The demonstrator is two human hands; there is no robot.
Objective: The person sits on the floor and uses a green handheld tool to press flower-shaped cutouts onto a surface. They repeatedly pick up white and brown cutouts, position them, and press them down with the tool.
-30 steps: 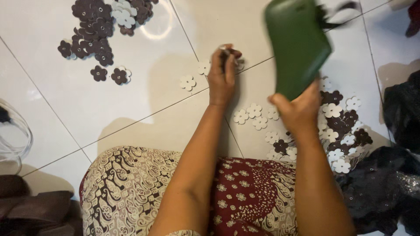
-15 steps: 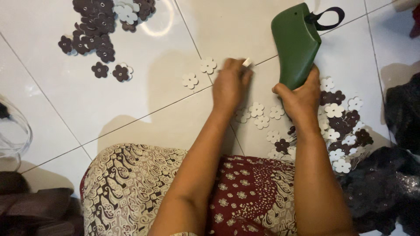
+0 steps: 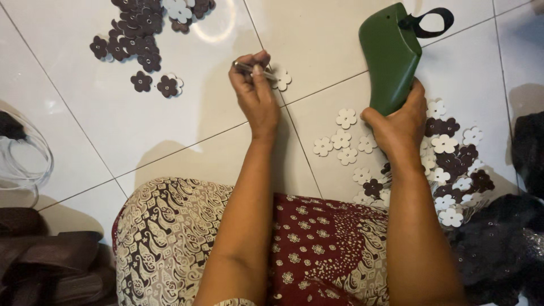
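Fingers (image 3: 256, 63) of the left hand (image 3: 258, 93) are pinching together on a thin metal tool (image 3: 253, 69), lying almost flat across the fingertips, at about 12 o'clock from the person's lap. Just beside it, toward 3 o'clock, one white flower cutout (image 3: 281, 79) is lying on the tiled floor (image 3: 170, 130), partly hidden by the hand. The left arm is reaching straight out from the patterned cloth (image 3: 170, 238) on the lap, wrist slightly bent, knuckles facing up.

The right hand (image 3: 399, 126) is wrapping closed around the lower end of a green shoe-shaped form (image 3: 390, 56), holding it upright at about 1 o'clock; a black strap loop (image 3: 430, 22) is sticking out at its top. The right forearm is running up from 5 o'clock.

Between the two hands, five white flowers (image 3: 341, 137) are lying loose, close together. At 3 o'clock a mixed pile of white and dark brown flowers (image 3: 456, 161) is spreading beneath the right wrist, too overlapped to count. At 10 o'clock a dark flower heap (image 3: 139, 37) is sitting, with two single dark flowers (image 3: 154, 84) just below it.
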